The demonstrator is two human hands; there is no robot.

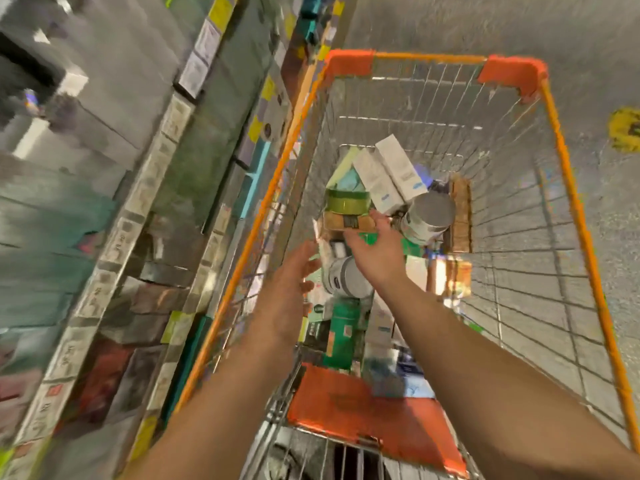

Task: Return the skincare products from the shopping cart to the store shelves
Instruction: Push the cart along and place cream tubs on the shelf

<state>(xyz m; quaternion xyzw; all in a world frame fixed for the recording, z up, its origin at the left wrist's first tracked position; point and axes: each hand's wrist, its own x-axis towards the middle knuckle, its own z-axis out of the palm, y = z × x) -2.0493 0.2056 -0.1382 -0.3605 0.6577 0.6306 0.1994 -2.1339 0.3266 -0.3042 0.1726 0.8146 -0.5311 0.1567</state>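
Note:
The orange-rimmed wire shopping cart (429, 57) stands in front of me with several skincare products heaped inside. My right hand (375, 245) reaches down into the cart, and its fingers and thumb close round a tan box with a barcode (348, 222). A green round jar (346, 201) sits just beyond that box. My left hand (289, 289) hangs over the cart's left side with fingers spread, holding nothing. Two white boxes (391, 173) lean at the far end of the pile, and silver-lidded jars (431, 211) lie beside and under my right hand.
Store shelves (145, 188) with price labels and boxed goods run along the left, close against the cart. An orange child-seat flap (363, 407) sits at the cart's near end. Grey floor with a yellow marker (625, 128) lies to the right.

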